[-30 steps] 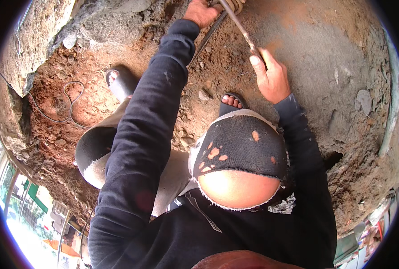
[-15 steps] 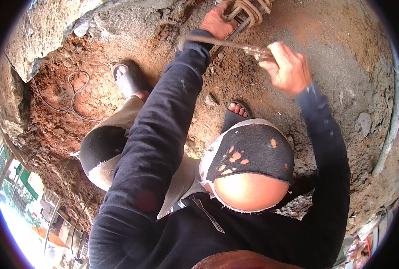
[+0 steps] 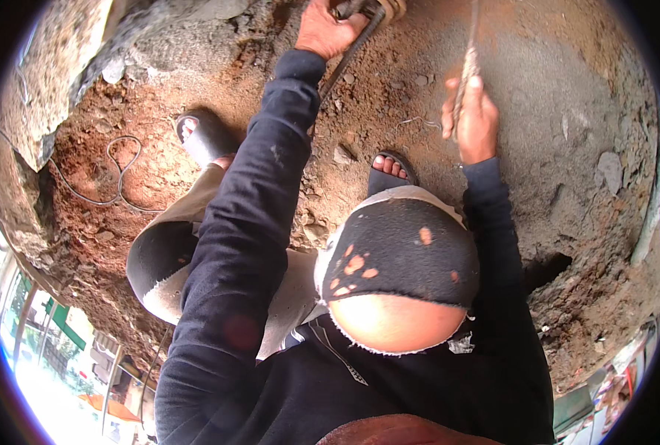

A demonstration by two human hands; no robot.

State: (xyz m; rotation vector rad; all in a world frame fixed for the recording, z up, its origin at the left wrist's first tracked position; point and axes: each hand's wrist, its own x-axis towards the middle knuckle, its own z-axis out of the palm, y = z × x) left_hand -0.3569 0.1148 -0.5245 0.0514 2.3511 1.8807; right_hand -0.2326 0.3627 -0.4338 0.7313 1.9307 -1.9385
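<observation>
At the top edge, my left hand [image 3: 325, 31] is closed around steel rebar, with a dark bar [image 3: 353, 50] slanting down beside it. Rusty bent bars [image 3: 393, 7] show just past the fingers, mostly cut off by the view's edge. My right hand [image 3: 478, 122] stands apart to the right, wrapped around the rough, wound grip of a thin metal rod [image 3: 472, 52]. That rod points up and away from me, and its far end is out of view.
Reddish soil and grey sand lie around my sandalled feet, with a small stone [image 3: 343, 154] between them. A looped wire [image 3: 122, 174] rests on the ground at left. Rough rock [image 3: 70, 67] rises at upper left. At right, a pale pipe-like edge [image 3: 648, 215] borders the dirt.
The rod in my right hand has swung from lying leftward across my left wrist to pointing away from me. My left hand and the rebar have shifted up and left in view.
</observation>
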